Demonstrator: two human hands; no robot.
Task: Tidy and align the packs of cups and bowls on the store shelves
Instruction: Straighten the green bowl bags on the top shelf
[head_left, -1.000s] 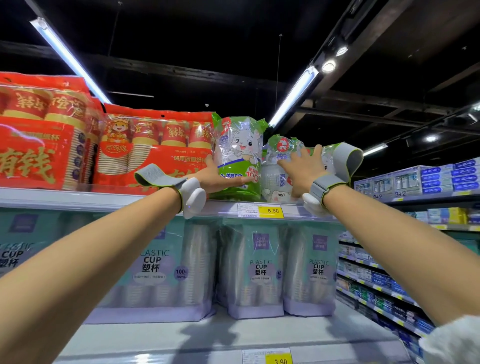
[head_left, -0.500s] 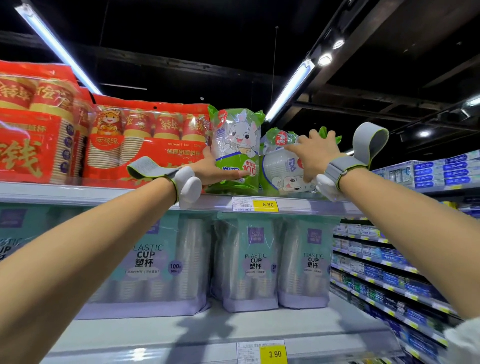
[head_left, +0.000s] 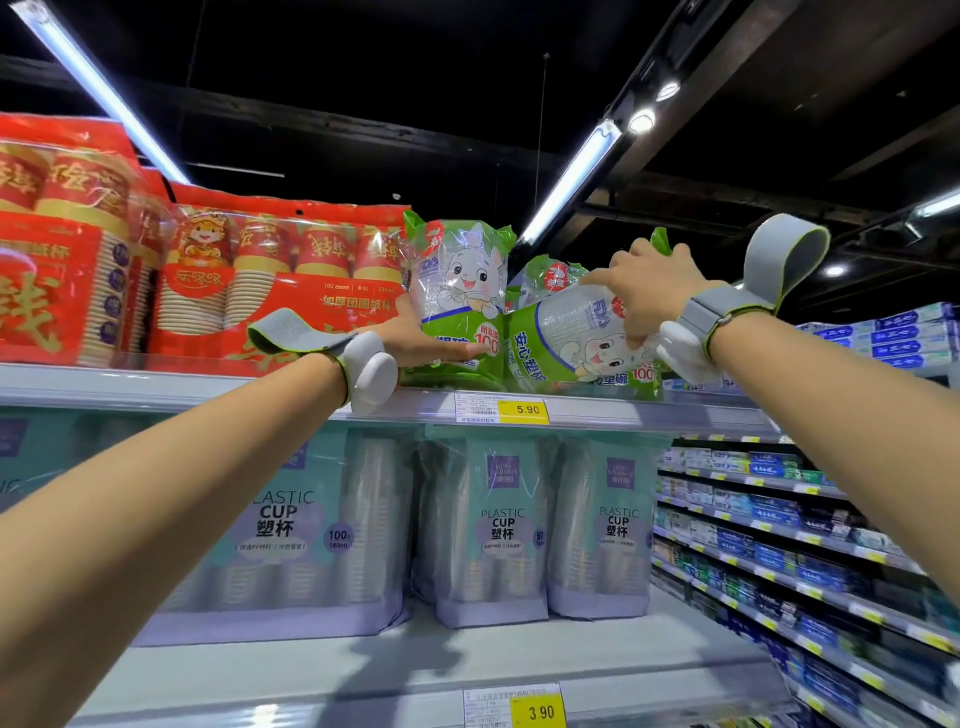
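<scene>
Two green packs of plastic bowls with a rabbit print stand on the top shelf (head_left: 291, 402). The left green pack (head_left: 462, 291) is upright; my left hand (head_left: 421, 340) holds its lower left side. The right green pack (head_left: 576, 338) leans over to the right, and my right hand (head_left: 644, 296) grips its top. A third green pack (head_left: 553, 273) shows behind these two. Red packs of paper cups (head_left: 280, 280) fill the top shelf to the left.
Teal packs of plastic cups (head_left: 498, 525) stand in a row on the shelf below. Yellow price tags (head_left: 522, 410) sit on both shelf edges. An aisle of blue boxed goods (head_left: 769, 551) runs off to the right. Ceiling lights hang overhead.
My right hand has drawn the right green pack forward and tipped it to the right. My left hand has stayed on the upright pack. The view has tilted up slightly.
</scene>
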